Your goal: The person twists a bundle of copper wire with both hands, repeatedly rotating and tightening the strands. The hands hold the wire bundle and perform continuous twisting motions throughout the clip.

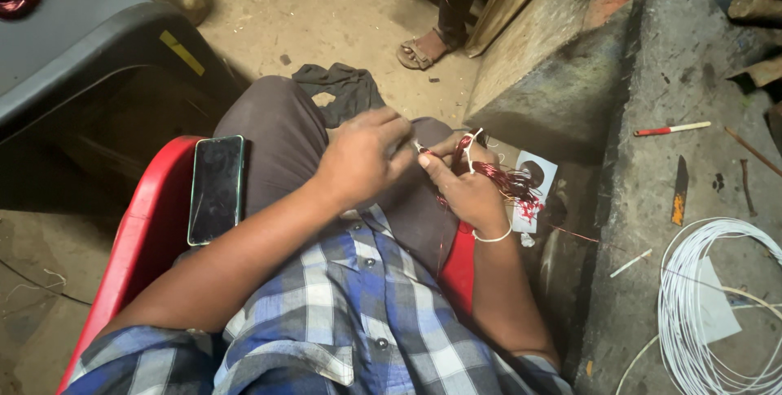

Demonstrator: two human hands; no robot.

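Wire coil [498,177], red enamelled, thin strands, sits in the right hand over the lap, just right of centre frame.

Left to right: phone [216,189] lies face up and dark on the left thigh, beside the red chair [142,232] edge. Left hand [358,159] is closed in a pinch, fingertips gripping something small and pale at the coil's lead end; too small to tell whether it is sleeve or bare wire tip. Right hand [464,187] is closed around the coil bundle, thumb and forefinger holding a white tie [471,144] or sleeve against the strands. The hands touch at the fingertips.

Step, as I judge it: dressing or tying a lead of the coil, mid-action, both hands engaged. The next move likely calls for steady tension from the left pinch while the right hand keeps the bundle from splaying; fine grip, little travel.

Coil look: loose, slightly frayed bunch of glossy red strands, some ends sticking out to the right over a small white card [538,175] on the floor. Strands look springy and easy to kink.

Far right: grey bench [652,297] with a white cable [709,305] coil, a red-tipped stick [672,129], and a blade [679,191].
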